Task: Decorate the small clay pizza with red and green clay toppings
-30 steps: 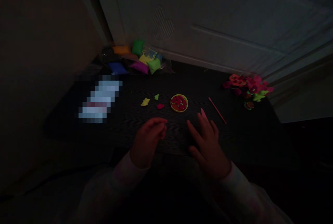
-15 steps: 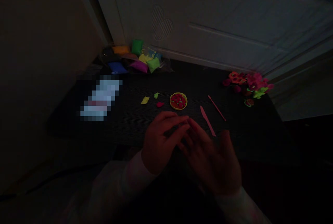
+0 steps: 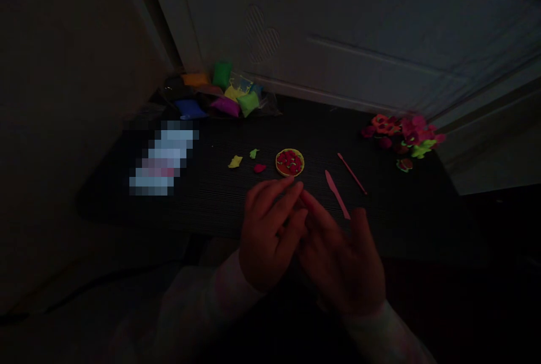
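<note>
The room is very dark. My left hand (image 3: 270, 234) lies with its fingers stretched flat across the upturned palm of my right hand (image 3: 342, 262), just above the near edge of the dark table (image 3: 203, 195). Whether anything is between the palms is hidden. Just beyond my fingertips sits a small round clay disc (image 3: 289, 162), yellow-rimmed with red and green bits on top. A flat pink modelling knife (image 3: 337, 194) lies to the right of my hands, and a thin pink stick (image 3: 351, 173) lies past it.
Small yellow (image 3: 235, 161), green (image 3: 253, 154) and red (image 3: 259, 168) clay scraps lie left of the disc. Coloured clay packets (image 3: 220, 93) are heaped at the back left. Clay flowers (image 3: 401, 136) sit at the right. A blurred pale item (image 3: 163, 155) lies left. A white door (image 3: 359, 31) stands behind.
My right hand let go of the pink knife, which now lies on the table, and turned palm up. My left hand moved right onto it.
</note>
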Demonstrator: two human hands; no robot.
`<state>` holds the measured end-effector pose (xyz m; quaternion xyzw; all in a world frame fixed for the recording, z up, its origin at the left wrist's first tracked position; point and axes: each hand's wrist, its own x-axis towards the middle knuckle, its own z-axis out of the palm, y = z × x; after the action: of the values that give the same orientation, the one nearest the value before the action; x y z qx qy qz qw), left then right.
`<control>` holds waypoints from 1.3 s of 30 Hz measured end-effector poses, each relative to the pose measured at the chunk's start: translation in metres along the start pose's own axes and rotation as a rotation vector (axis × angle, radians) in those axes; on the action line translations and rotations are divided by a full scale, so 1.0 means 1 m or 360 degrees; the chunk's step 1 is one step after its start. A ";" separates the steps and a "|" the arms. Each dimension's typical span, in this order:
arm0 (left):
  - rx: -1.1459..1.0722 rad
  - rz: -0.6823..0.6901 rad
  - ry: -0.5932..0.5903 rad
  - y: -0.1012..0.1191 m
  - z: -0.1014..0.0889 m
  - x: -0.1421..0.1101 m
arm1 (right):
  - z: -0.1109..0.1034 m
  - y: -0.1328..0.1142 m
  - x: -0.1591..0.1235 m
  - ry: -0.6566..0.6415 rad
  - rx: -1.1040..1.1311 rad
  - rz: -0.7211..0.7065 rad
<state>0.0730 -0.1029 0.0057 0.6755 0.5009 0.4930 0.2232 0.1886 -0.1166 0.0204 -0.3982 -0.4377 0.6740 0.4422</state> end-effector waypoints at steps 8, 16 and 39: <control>-0.0081 -0.0159 0.0129 -0.005 -0.001 0.006 | 0.007 0.004 -0.002 -0.0029 0.0935 0.0195; -0.0239 -0.0304 0.0263 -0.007 0.004 0.006 | 0.007 0.007 -0.001 -0.0078 0.0929 0.0104; -0.0092 0.0063 0.0235 -0.007 0.005 -0.002 | 0.016 0.003 0.001 0.0014 0.1022 0.0146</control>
<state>0.0742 -0.1004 -0.0032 0.6403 0.4881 0.5600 0.1952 0.1726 -0.1200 0.0225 -0.2605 -0.1823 0.7953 0.5162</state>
